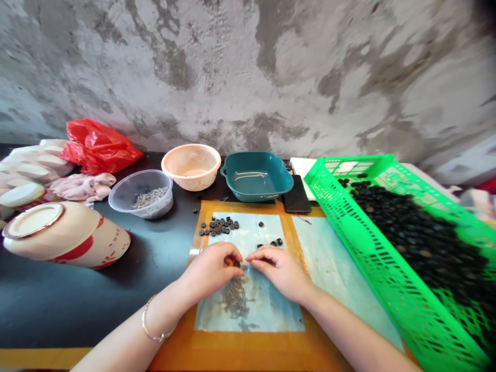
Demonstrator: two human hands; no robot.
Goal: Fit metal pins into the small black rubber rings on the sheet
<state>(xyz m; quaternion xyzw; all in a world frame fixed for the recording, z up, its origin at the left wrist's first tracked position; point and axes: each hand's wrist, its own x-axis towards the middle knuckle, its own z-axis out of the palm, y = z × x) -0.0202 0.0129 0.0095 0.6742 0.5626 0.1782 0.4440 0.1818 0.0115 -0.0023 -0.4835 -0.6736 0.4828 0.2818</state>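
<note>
Head view: left hand (211, 271), unreadable packaging print (48, 198)

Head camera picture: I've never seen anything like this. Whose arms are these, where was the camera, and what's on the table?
This picture comes from a camera worn on a person's head, looking forward and down, so these arms are that person's own; no machine is in view. The left hand, with a bracelet at its wrist, and the right hand bring their fingers together around a small dark piece, partly hidden, so I can't tell exactly how it's held. They are over a pale blue sheet on an orange board, with small grey metal pieces below them and small black rings beyond. On the right, a tilted green plastic crate holds many more black rings.
</note>
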